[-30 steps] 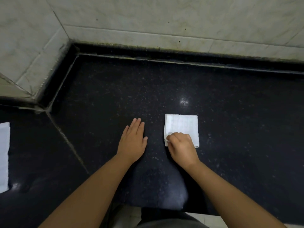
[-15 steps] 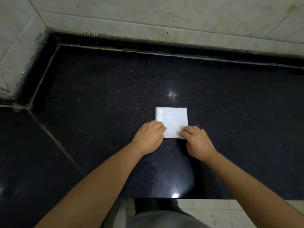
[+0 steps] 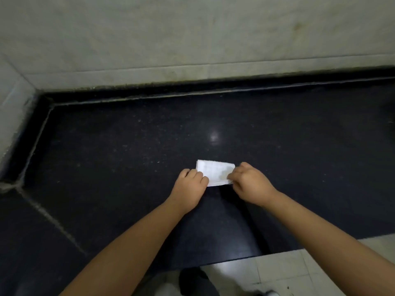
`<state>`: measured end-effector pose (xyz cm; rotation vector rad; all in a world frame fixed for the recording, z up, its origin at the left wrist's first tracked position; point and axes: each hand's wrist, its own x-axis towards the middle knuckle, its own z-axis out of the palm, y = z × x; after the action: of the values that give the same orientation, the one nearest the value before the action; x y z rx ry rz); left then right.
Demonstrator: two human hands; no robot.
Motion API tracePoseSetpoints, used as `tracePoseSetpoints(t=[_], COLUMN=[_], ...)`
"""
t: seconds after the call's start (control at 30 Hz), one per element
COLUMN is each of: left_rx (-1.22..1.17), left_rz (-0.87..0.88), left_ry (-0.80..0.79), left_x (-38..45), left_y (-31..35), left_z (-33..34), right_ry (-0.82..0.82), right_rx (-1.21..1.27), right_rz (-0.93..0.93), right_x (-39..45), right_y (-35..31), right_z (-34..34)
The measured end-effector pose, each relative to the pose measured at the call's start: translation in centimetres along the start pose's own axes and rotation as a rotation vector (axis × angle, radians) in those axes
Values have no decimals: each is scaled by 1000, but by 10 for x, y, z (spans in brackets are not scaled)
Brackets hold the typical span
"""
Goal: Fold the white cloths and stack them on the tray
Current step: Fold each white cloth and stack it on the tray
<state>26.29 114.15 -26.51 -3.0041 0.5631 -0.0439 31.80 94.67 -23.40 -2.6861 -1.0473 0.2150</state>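
A small folded white cloth [image 3: 214, 172] is in the middle of the black stone counter [image 3: 119, 150], its near edge raised off the surface. My left hand [image 3: 189, 188] pinches the cloth's near left corner with curled fingers. My right hand [image 3: 249, 182] pinches its near right corner. Both hands hold the cloth between them. No tray is in view.
The counter ends at a pale tiled wall [image 3: 192, 35] behind and on the left, with a dark raised border along it. A seam [image 3: 49, 216] crosses the counter on the left. Light floor tiles [image 3: 295, 272] show below the counter's front edge.
My left hand moved from flat on the counter onto the cloth's left corner. Both hands then lifted the near edge, so the cloth looks shorter. The camera shifted left; the other white cloth left view.
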Motion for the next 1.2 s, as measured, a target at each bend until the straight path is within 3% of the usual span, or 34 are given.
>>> tracePoseSetpoints(t=[0.23, 0.37, 0.5, 0.63, 0.97, 1.2], left_rx=[-45, -159, -306, -384, -368, -532], left_rz=[370, 474, 503, 570, 660, 577], left_ry=[263, 298, 171, 218, 250, 283], left_x=[121, 195, 260, 324, 510, 661], left_y=[133, 252, 360, 445, 577, 627], left_z=[-92, -151, -200, -238, -301, -357], right_ry=[153, 303, 433, 532, 544, 561], right_rx=[156, 173, 198, 192, 3, -42], right_rz=[259, 441, 639, 775, 876, 869], right_x=[-140, -244, -334, -391, -441, -422], right_y=[120, 193, 250, 310, 496, 637], right_z=[-122, -180, -234, -281, -378, -487])
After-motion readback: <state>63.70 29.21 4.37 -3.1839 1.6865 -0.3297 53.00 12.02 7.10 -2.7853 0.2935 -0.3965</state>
